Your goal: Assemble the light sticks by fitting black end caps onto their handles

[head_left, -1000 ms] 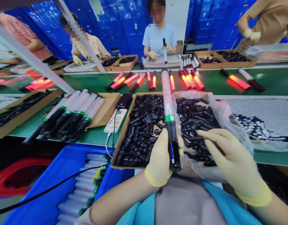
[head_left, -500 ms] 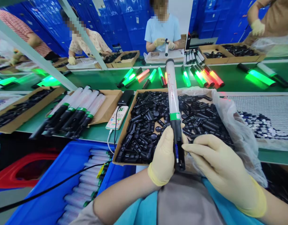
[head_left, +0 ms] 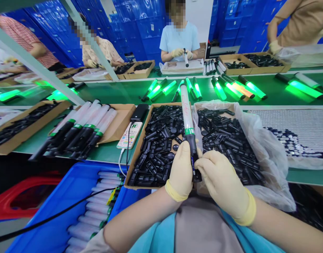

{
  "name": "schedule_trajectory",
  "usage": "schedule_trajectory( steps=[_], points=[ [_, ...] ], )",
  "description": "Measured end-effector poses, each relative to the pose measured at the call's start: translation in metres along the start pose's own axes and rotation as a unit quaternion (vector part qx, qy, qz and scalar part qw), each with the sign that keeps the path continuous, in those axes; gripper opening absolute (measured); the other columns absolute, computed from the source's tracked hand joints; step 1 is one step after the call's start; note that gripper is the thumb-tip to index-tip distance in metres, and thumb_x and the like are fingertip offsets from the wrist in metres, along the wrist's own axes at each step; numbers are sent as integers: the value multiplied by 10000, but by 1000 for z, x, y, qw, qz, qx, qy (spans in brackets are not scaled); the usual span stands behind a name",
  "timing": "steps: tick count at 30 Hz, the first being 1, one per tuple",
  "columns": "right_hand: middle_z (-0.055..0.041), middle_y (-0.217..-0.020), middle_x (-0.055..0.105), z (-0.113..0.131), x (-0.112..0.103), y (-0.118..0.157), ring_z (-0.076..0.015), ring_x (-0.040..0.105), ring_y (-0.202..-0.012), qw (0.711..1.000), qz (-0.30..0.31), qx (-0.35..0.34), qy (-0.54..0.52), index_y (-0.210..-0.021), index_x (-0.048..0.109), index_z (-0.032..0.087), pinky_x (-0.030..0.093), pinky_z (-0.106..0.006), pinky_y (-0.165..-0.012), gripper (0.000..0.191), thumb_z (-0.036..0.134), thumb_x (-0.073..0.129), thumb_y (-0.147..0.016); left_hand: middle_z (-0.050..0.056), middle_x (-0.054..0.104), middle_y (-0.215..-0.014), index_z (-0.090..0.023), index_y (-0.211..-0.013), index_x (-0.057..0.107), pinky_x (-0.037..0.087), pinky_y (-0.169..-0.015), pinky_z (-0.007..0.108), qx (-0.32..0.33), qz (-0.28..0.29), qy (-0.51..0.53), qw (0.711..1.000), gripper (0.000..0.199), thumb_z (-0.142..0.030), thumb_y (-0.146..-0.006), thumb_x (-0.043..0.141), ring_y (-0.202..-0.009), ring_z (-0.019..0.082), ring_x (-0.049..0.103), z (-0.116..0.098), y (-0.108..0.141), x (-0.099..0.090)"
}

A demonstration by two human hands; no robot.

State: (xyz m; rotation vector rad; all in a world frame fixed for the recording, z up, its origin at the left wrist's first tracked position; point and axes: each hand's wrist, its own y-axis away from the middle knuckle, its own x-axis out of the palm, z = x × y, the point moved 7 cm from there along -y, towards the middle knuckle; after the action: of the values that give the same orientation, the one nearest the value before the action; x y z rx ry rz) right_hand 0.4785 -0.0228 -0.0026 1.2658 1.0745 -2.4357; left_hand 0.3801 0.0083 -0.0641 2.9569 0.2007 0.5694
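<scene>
My left hand, in a pale rubber glove, is closed around the black handle of a light stick. The stick points away from me, with a clear tube carrying red lettering and a green band. A blue battery shows in the handle's uncovered slot. My gloved right hand is pinched against the right side of this slot; whatever lies between its fingertips is hidden. Under and beyond both hands lie loose black plastic parts in a cardboard box.
Several light sticks lie in a pile at left, beside a phone and a black power bank. A blue crate holds more sticks, with a cable across it. Batteries are at right. Lit sticks lie on the green belt; co-workers sit beyond.
The light stick and both hands have come slightly left and lower in view. My right hand has moved in against the handle. Some lit sticks on the belt turned from red to green.
</scene>
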Motion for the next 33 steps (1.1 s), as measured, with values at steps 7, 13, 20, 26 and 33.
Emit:
schedule_trajectory(
  steps=[7, 13, 20, 26, 33],
  points=[
    [-82, -882, 572, -8, -4, -5, -204, 514, -820, 1000, 14, -4, 23, -971, 675, 151, 423, -350, -738, 207, 173, 469, -962, 56, 675, -968, -173, -1011, 673, 458, -867, 260, 26, 10, -17, 999, 369, -472, -957, 464, -930, 166, 604, -7, -1, 5],
    [-73, -869, 565, -13, 2, -6, -189, 496, -796, 1000, -18, -8, 4, -936, 661, 155, 404, -328, -705, 198, 163, 466, -966, 65, 660, -1059, -180, -1036, 652, 444, -909, 271, 53, -9, -97, 994, 385, -481, -973, 421, -1010, 174, 586, -7, 0, 2],
    [-57, -848, 513, -19, 7, 2, -171, 471, -811, 994, -79, 33, -66, -926, 598, 152, 409, -308, -714, 166, 114, 439, -960, 71, 651, -1060, -170, -996, 625, 438, -936, 285, 69, 4, -158, 985, 375, -440, -998, 364, -1010, 170, 575, -6, -1, 7],
    [-57, -893, 490, -24, 8, 7, -169, 465, -853, 988, -87, 50, -117, -949, 568, 161, 411, -304, -740, 164, 73, 430, -947, 63, 633, -1011, -181, -981, 610, 443, -920, 290, 53, 13, -143, 988, 377, -476, -987, 375, -925, 162, 557, 2, -1, 10],
    [-56, -898, 479, -27, 7, 8, -167, 457, -852, 986, -80, 57, -137, -930, 539, 167, 414, -307, -741, 169, 65, 406, -950, 31, 562, -870, -194, -839, 530, 449, -859, 258, 68, 9, -173, 982, 311, -424, -987, 382, -826, 148, 508, -7, 0, 12]
  ],
)
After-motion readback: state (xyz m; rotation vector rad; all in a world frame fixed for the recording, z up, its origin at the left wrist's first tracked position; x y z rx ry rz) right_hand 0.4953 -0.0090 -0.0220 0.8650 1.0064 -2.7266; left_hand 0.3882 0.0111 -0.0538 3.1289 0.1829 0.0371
